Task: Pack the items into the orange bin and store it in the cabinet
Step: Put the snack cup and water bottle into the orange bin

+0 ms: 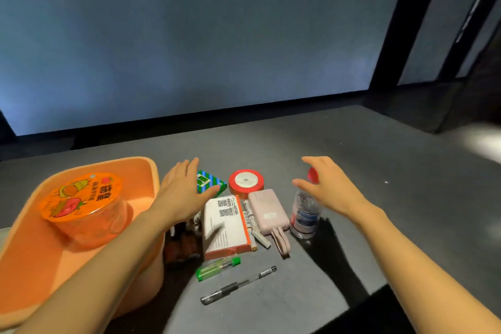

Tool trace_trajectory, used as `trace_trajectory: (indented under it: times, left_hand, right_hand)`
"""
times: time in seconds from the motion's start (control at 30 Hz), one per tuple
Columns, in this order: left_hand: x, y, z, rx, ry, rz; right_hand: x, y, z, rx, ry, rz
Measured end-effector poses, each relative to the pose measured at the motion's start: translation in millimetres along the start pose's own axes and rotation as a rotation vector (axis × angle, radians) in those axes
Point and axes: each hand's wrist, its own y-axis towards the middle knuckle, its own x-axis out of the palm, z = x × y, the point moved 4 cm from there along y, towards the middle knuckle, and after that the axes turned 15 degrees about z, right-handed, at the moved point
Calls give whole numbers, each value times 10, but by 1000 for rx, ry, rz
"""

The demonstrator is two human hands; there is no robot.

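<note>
Here, a green box (214,184) lay beneath the spread left hand (184,190); a bottle (305,214) stood beside the spread, empty right hand (329,187).

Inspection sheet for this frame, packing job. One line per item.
Surface: dark grey tabletop.
Job's things: orange bin at left holds a snack tub; green box, red tape roll, white box, pink power bank, water bottle, batteries, green-capped tube and black pen are on the table, unpacked.
Clutter: dark brown object under the left forearm, unclear.
Grippers: left hand open over the green box; right hand open by the bottle cap; contact unclear.
Cables: pink strap on the power bank.
Surroundings: grey wall, dark panels at right.
</note>
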Motion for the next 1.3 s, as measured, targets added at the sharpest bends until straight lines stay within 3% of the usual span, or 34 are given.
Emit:
trace_trajectory:
  times: [0.2, 0.3, 0.43, 0.63, 0.9, 1.3]
  left_hand:
    - [3, -86, -99, -64, 87, -37]
    - [-110, -157, -233, -117, 114, -20]
    - [-383, -243, -466, -178, 168, 62]
    - [-907, -411, -1076, -306, 195, 149]
    - [-1286, -639, -1960, -423, 184, 195]
    - [-1027, -644, -2227, -373, 88, 180]
  right_hand:
    - [90, -27, 80, 83, 159, 62]
    - [-10, 111, -128, -3, 144, 104]
    - [-272, 394, -762, -174, 232, 195]
    - [-55, 519, -1966, -426, 385, 128]
    - [508, 357, -2991, -493, 524, 121]
    - [1227, 136, -3019, -506, 408, 17]
